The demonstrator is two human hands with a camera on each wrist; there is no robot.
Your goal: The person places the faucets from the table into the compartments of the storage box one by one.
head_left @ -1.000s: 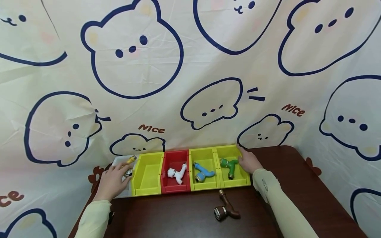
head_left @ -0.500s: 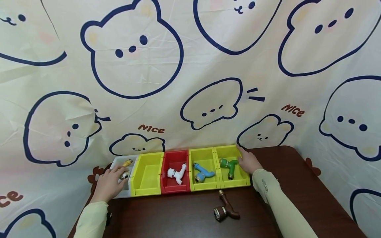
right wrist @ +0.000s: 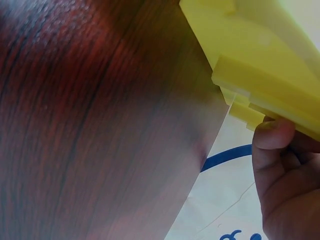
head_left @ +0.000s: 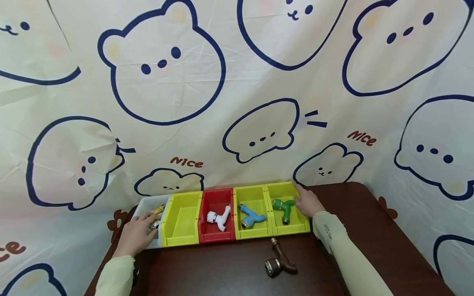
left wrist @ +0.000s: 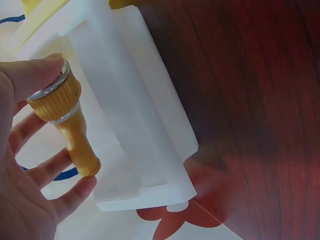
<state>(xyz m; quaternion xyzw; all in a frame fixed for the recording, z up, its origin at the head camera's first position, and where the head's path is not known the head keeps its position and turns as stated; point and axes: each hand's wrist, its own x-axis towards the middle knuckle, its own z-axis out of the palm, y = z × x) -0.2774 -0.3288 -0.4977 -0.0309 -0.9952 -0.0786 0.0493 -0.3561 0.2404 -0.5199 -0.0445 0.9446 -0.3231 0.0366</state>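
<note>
Left hand (head_left: 135,235): fingers curled round yellow tap (left wrist: 77,140), at white bin (left wrist: 132,110) by bench's (head_left: 207,267) far left corner; can't tell if tap touches bin floor; right hand (head_left: 308,202): fingers pinch outer rim of end yellow bin (head_left: 296,228), along bench's far edge; green tap (head_left: 285,209) lies in that bin; white tap (head_left: 221,219) in red bin (head_left: 216,237); brown tap (head_left: 283,262) lies on bench, just in front of end yellow bin.

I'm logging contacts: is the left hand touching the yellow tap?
Touching. The left wrist view shows the left hand gripping the yellow tap, thumb on its silver-rimmed end.
</note>
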